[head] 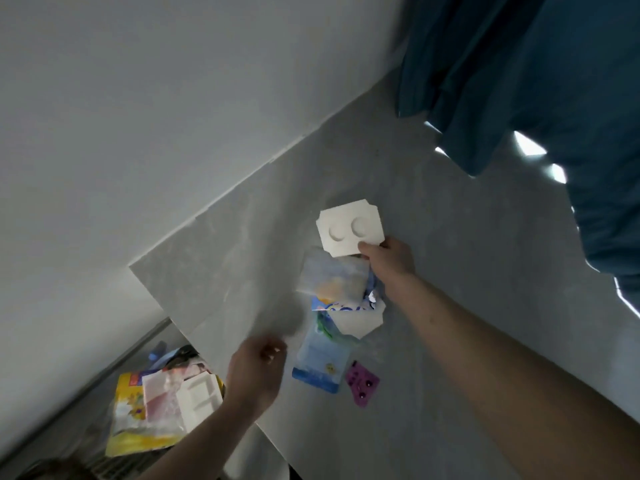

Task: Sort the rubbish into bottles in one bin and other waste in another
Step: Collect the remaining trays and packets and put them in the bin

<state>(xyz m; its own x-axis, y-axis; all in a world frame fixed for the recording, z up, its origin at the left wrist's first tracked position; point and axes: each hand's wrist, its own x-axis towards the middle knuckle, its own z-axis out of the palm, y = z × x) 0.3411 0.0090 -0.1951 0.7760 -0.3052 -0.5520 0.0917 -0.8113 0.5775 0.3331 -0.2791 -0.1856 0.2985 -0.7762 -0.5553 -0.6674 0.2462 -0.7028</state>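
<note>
My right hand pinches the corner of a white moulded pulp tray with two round dents, at the far end of a pile of rubbish on the grey table. The pile holds a clear plastic bag, a blue and white wrapper, a second white pulp piece, a blue pouch and a purple blister pack. My left hand hovers over the table's left edge, blurred, fingers loosely curled with nothing visible in it. No bottle is in view.
Below the table's left edge a bin holds a yellow packet, a pink wrapper and a white pulp tray. A white wall runs along the table's far side. A dark blue curtain hangs at the upper right.
</note>
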